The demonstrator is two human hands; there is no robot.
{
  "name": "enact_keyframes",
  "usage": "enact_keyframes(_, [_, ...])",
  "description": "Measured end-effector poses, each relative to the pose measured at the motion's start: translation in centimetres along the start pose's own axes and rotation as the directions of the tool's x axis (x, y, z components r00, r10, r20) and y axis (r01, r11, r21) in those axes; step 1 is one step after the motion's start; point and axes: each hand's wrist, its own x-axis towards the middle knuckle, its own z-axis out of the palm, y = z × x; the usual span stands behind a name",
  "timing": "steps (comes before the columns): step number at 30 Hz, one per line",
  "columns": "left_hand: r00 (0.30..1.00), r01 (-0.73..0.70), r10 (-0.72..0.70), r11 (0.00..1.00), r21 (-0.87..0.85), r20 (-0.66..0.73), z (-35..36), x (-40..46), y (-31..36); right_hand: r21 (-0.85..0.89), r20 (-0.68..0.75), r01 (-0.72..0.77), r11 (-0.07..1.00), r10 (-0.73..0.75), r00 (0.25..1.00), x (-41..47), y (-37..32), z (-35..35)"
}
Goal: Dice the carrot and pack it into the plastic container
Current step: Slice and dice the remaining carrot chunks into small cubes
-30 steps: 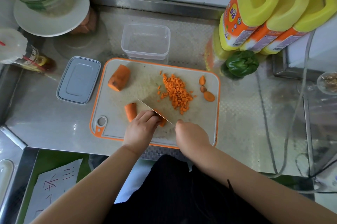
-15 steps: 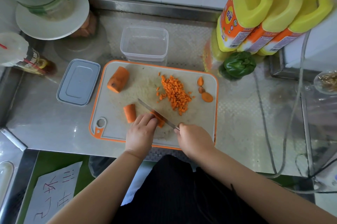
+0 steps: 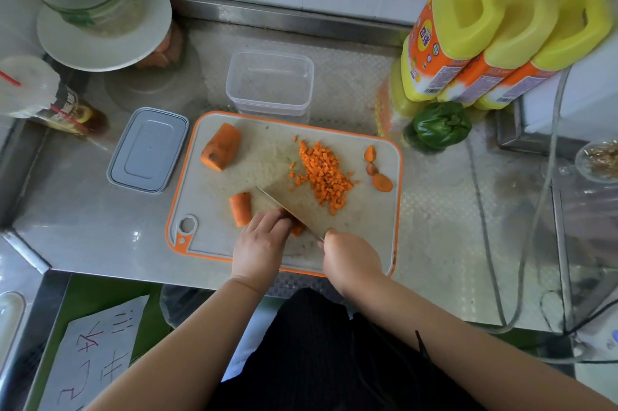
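Nearest the counter's front edge, the right hand (image 3: 352,260) is closed round the knife (image 3: 287,213) handle, which the fist hides; the blade runs diagonally up and left across the board (image 3: 214,240). The left hand (image 3: 262,243) lies beside it, fingers curled down onto a small carrot piece (image 3: 297,230) that touches the blade; most of that piece is covered. Both hands work in the board's near half, close to its front rim.

Just left of the fingers lies a short stub (image 3: 240,208), apart from the blade tip. The dice (image 3: 322,174) form a heap right of centre, with bare board between heap and blade. Three end slices (image 3: 376,169) sit by the right rim. A large chunk (image 3: 221,146) rests at the far left corner.

The lid (image 3: 147,149) lies flat just left of the board. The container (image 3: 270,82) stands open and empty against the board's far edge. A green pepper (image 3: 441,124) sits off the far right corner, beneath three yellow bottles (image 3: 501,35).
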Motion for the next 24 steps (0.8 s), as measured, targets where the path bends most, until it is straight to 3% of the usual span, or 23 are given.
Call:
enact_keyframes(5, [0.999, -0.041, 0.041, 0.999, 0.031, 0.004, -0.3, -0.1, -0.5, 0.157, 0.074, -0.024, 0.987, 0.013, 0.997, 0.7, 0.8, -1.4])
enact_keyframes(13, [0.998, -0.049, 0.049, 0.999, 0.011, -0.026, -0.7, 0.0, -0.4, 0.09, 0.012, 0.049, 0.995, -0.051, 0.999, -1.5, 0.6, -1.2])
enact_keyframes(20, [0.998, -0.059, 0.059, 0.998, 0.021, 0.009, -0.6, 0.0, -0.7, -0.001, 0.052, -0.025, 1.0, 0.025, 0.998, -1.0, 0.1, -0.6])
enact_keyframes(24, [0.999, -0.05, 0.049, 0.998, 0.023, 0.02, -0.5, 0.0, -0.7, 0.036, 0.068, -0.041, 0.999, 0.038, 0.997, -0.5, -0.1, 0.1])
